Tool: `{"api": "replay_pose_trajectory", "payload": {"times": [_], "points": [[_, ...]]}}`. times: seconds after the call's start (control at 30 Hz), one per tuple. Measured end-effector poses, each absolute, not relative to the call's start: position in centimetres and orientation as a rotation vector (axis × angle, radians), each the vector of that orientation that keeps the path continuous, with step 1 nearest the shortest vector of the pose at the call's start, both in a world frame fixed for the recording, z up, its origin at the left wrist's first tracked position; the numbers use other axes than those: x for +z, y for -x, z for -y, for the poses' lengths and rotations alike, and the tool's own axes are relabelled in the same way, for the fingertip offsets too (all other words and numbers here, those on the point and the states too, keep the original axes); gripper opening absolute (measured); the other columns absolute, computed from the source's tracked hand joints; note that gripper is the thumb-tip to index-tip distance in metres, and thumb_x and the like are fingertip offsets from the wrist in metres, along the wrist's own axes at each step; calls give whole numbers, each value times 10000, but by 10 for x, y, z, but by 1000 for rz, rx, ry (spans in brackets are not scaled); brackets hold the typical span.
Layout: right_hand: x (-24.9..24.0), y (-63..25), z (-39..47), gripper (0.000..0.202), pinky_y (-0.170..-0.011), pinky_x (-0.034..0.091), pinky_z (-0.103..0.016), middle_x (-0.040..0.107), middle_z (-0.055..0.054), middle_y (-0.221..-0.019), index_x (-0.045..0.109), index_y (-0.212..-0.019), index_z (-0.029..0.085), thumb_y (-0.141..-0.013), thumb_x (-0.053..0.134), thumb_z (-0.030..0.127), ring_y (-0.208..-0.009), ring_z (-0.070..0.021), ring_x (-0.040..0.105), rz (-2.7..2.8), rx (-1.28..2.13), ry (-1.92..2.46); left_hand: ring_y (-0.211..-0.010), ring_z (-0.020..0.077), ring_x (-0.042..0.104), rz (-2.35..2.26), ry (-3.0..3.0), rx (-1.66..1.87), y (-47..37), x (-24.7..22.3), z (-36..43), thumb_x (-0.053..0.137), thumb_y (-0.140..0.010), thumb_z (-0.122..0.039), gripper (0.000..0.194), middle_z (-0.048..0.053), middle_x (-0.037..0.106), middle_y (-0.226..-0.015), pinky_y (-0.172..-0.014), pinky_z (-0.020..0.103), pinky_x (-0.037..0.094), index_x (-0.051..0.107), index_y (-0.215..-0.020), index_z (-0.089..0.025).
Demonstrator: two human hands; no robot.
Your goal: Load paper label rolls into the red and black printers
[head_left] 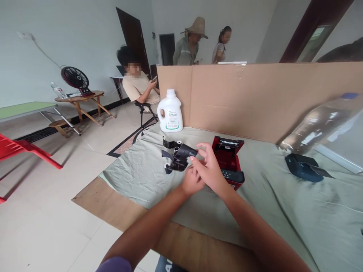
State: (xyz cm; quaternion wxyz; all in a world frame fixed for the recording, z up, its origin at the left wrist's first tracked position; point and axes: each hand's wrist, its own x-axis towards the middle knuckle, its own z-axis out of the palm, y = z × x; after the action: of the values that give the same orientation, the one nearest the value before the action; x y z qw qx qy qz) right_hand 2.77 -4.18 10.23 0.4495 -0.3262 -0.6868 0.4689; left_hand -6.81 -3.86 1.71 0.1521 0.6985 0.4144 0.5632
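Over the cloth-covered table, my right hand (210,166) has its thumb and curved fingers at the right end of a black roll (187,151). Just below, my left hand (193,180) is closed, its fingertips near my right thumb; what it grips is hidden. Beside and behind the roll, dark strips and small white-ended rolls (179,142) lie on the cloth. A red and black printer (231,162) stands with its lid raised, right of my right hand.
A white jug (171,113) stands behind the rolls, before a cardboard partition (249,100). To the right are a dark blue device (303,168) and a plastic-wrapped bundle (317,122). One person sits at the left; others are beyond the partition.
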Motion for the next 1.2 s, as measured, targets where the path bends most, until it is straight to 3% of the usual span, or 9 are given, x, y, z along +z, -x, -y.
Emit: {"api": "replay_pose_trajectory", "payload": {"times": [0.13,0.23,0.37,0.43,0.5,0.67,1.03,1.1,1.2], "points": [[127,-56,32,318,-527,495,-272,578,-63,-1336,418,-1164,309,-890,580,331,-482,-49,516,1755,1003,787,-618,184,599,-861,-2740,1761,72,38,64,534,-785,-124,188,29,668,-692,-573,308,464,667,-868,-228],[139,-76,27,296,-542,489,-275,584,-65,-1351,454,-1146,299,-878,581,309,-494,-52,491,1836,965,821,-574,163,570,-878,-2838,1916,72,68,80,530,-815,-144,232,10,677,-716,-582,310,461,681,-952,-256],[148,-100,24,292,-540,487,-273,594,-46,-1328,475,-1134,299,-863,585,300,-516,-59,517,1858,1018,840,-939,227,646,-1515,-2169,2074,74,116,60,592,-912,-335,199,74,706,-973,-845,386,508,690,-1049,-230],[152,-109,23,263,-533,477,-263,611,-32,-1283,477,-1108,290,-866,578,307,-524,-58,519,1832,1041,837,-1075,242,624,-1429,-1981,1861,75,134,38,559,-943,-444,324,83,700,-1076,-896,377,503,678,-1147,-223],[155,-117,22,236,-528,457,-250,647,-12,-1168,481,-1077,276,-866,578,315,-528,-62,514,1811,1038,838,-1058,234,640,-1238,-1904,1660,73,142,20,516,-959,-501,375,69,713,-1065,-889,351,511,700,-1129,-221],[159,-132,15,200,-551,442,-248,653,27,-890,504,-999,246,-847,595,340,-573,-96,547,1830,1057,846,-847,199,670,-1092,-1746,1588,57,133,10,691,-836,-509,366,58,741,-970,-735,306,549,727,-1027,-199],[168,-144,14,154,-675,506,-281,700,-20,-930,678,-942,208,-850,618,316,-741,-138,635,1863,1039,893,-848,205,702,-933,-1491,1547,38,118,21,823,-721,-419,484,62,749,-958,-751,351,598,707,-1130,-189],[166,-145,12,165,-651,507,-274,700,-21,-898,689,-940,205,-863,613,329,-722,-138,636,1842,1037,886,-825,193,693,-920,-1471,1560,37,112,25,825,-719,-419,561,48,734,-893,-759,339,584,667,-1203,-182],[165,-147,9,231,-514,443,-239,626,7,-682,692,-949,196,-899,579,391,-557,-117,565,1802,1055,917,-701,148,637,-930,-1434,1582,36,98,31,796,-753,-433,570,-14,656,-712,-715,292,542,633,-1231,-168]]}}
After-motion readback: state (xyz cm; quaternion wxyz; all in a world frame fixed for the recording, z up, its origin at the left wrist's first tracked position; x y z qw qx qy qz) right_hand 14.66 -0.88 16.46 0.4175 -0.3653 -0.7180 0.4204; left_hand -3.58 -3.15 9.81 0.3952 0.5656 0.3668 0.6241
